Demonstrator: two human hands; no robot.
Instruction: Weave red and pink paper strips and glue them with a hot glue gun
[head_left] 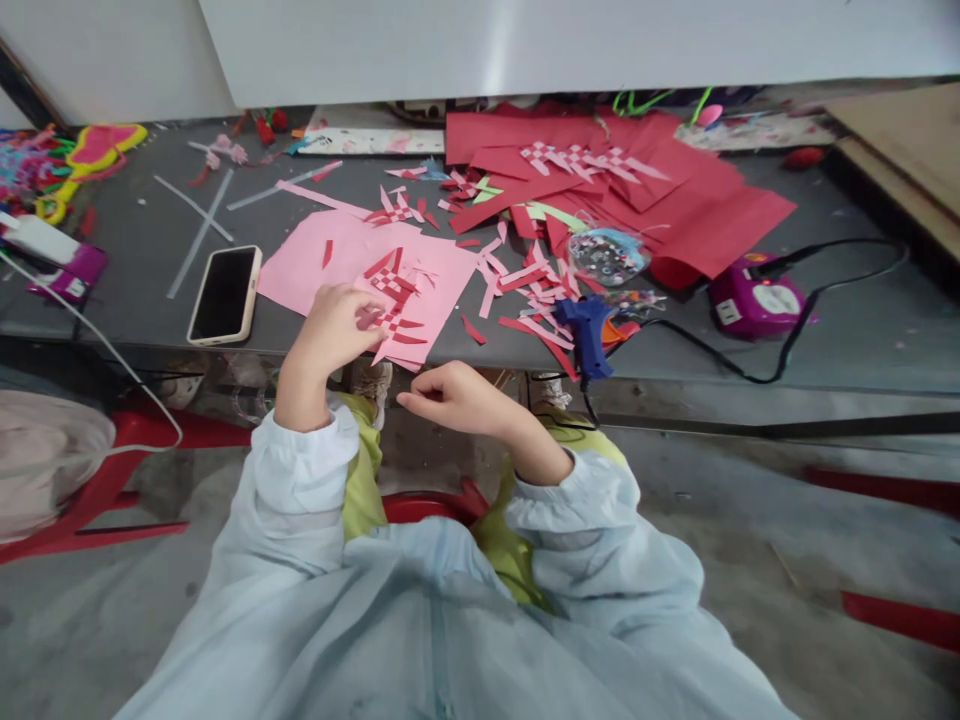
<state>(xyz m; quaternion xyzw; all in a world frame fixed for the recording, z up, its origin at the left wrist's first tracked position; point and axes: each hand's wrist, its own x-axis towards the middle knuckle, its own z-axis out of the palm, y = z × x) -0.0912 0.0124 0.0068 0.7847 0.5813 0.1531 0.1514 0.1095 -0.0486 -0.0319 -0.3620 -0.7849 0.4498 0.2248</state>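
Note:
My left hand (337, 325) is over pink paper sheets (300, 255), its fingers bent and pinching the edge of a checkered piece woven from red and pink paper strips (394, 325). Just above that piece lies a second woven paper piece (390, 280) with pointed red ends. My right hand (457, 395) hangs in front of the table edge, over my lap, with its fingers curled in and the thumb against them. Whether anything is inside those fingers is hidden. Loose red and pink paper strips (532, 280) lie right of the sheets.
A phone (223, 295) lies at left near glue sticks (199, 235). At right are a blue glue gun (589, 330) with a black cord, a bag of small beads (607, 255) and a purple power block (757, 295). Red paper sheets (705, 215) with woven pieces lie behind.

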